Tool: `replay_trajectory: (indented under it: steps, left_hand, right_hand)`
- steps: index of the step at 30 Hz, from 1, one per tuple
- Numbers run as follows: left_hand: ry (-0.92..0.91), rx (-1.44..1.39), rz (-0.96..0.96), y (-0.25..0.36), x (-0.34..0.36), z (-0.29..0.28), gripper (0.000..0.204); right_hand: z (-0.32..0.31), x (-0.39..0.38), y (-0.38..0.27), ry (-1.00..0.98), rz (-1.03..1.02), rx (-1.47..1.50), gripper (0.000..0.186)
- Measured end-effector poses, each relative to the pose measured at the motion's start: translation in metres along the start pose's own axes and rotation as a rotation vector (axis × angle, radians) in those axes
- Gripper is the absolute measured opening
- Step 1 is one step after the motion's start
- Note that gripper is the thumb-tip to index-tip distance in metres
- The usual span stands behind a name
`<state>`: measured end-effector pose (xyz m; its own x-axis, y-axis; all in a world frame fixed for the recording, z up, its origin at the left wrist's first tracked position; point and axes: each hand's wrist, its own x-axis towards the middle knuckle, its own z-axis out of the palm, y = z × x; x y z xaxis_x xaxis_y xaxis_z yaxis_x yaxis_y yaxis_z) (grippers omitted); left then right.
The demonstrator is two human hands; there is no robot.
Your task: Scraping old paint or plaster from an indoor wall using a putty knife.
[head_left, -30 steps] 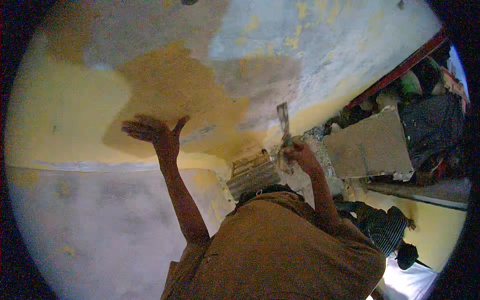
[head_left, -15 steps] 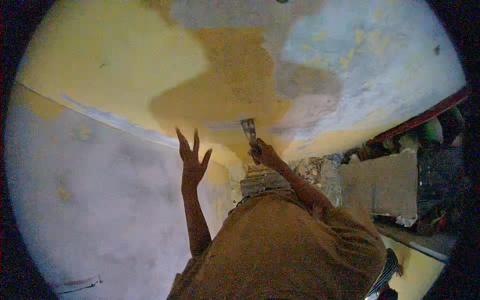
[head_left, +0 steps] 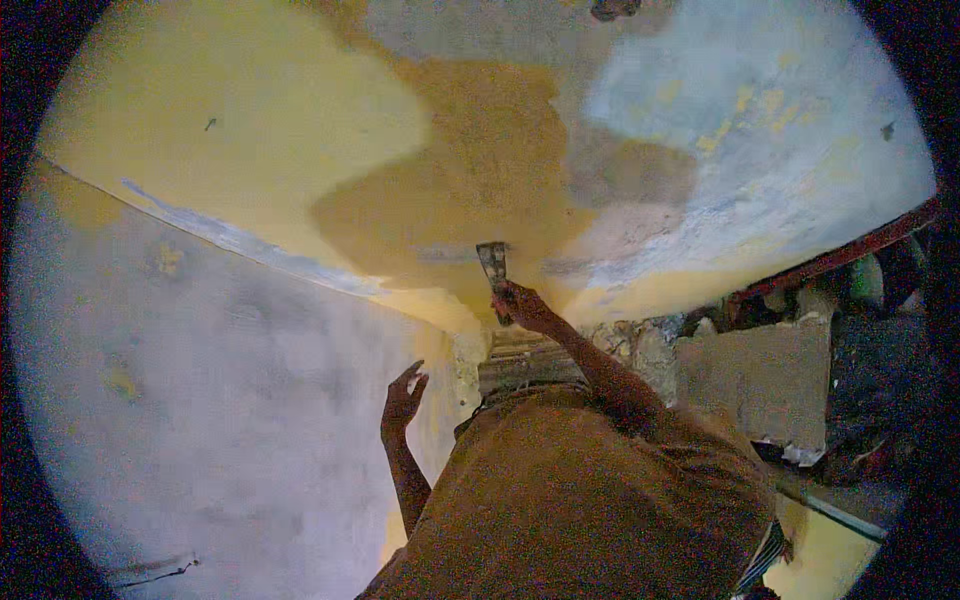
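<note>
My right hand (head_left: 524,306) is wrapped round the handle of a scraper (head_left: 492,262). Its flat, flaring blade, stained and speckled, points up against the yellow part of the wall (head_left: 470,130). Whether the blade's edge touches the surface is hard to tell. A pale scraped streak (head_left: 445,253) runs left from the blade. My left hand (head_left: 402,402) is empty, held low by the pale grey side wall (head_left: 250,400), its fingers loosely bent and the thumb apart.
A dark shadow covers the middle of the wall, between yellow paint and a flaking pale blue area (head_left: 760,130). On the right, a brown board (head_left: 755,385) stands below a dark red shelf edge (head_left: 840,250) with objects under it. Striped cloth (head_left: 765,560) shows lower right.
My left hand has dropped down and slightly right, away from the wall, its spread fingers now bent. The right hand with the scraper has shifted only slightly.
</note>
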<state>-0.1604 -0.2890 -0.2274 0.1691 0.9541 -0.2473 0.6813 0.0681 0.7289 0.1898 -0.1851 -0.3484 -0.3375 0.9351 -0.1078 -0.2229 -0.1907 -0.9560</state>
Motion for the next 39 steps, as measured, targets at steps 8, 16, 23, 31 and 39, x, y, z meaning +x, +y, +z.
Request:
replay_trajectory:
  steps: [8, 16, 23, 31, 39]
  left_hand:
    - [0.046, -0.211, 0.302, 0.044, 0.09, 0.058, 0.022]
    - [0.001, -0.276, 0.328, 0.061, 0.138, 0.1, 0.021]
    - [-0.112, -0.409, 0.337, 0.039, 0.146, 0.11, 0.021]
    - [-0.018, -0.396, 0.261, 0.024, 0.121, 0.068, 0.02]
    - [-0.032, -0.382, 0.292, 0.016, 0.131, 0.078, 0.02]
  right_hand:
    - [0.012, 0.002, -0.074, -0.051, 0.017, -0.451, 0.033]
    - [-0.032, -0.009, -0.028, -0.029, 0.18, -0.235, 0.037]
    - [-0.061, -0.013, 0.044, -0.067, -0.12, -0.068, 0.043]
    - [-0.018, 0.022, 0.022, -0.146, 0.063, 0.12, 0.046]
    - [-0.01, 0.025, 0.016, -0.117, 0.132, 0.226, 0.038]
